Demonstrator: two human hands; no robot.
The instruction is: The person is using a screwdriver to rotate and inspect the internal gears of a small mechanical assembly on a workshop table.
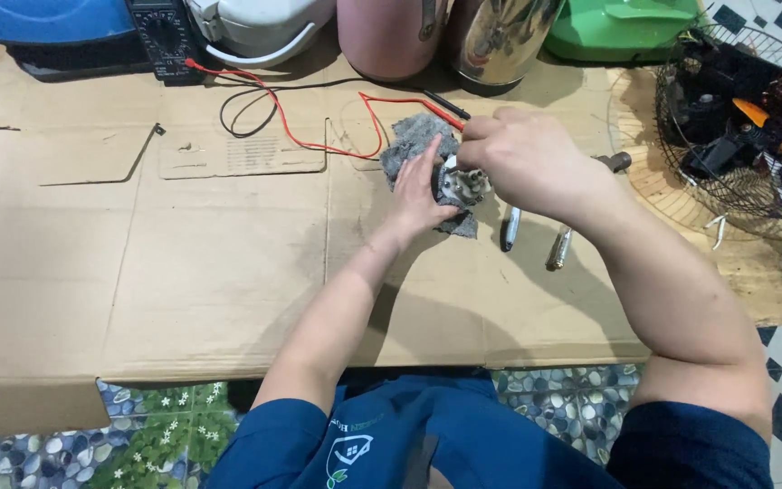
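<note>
Both hands grip a small metal motor part (460, 185) resting on a grey rag (414, 138): the left hand (418, 195) cups it, the right hand (522, 158) closes over it. Two screwdrivers (536, 237) lie just right of the rag on the cardboard (183, 263).

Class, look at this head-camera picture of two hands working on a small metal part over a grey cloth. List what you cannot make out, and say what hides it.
1. Metal part: mostly covered by the right hand and left hand; its kind is unclear.
2. Right hand's grip: fingertips hidden, so any tool is unseen.
3. Pink jug and steel kettle: tops cut off by the upper edge.
4. Multimeter: dial markings too small.
5. Fan cage: cut off at the right edge.
</note>
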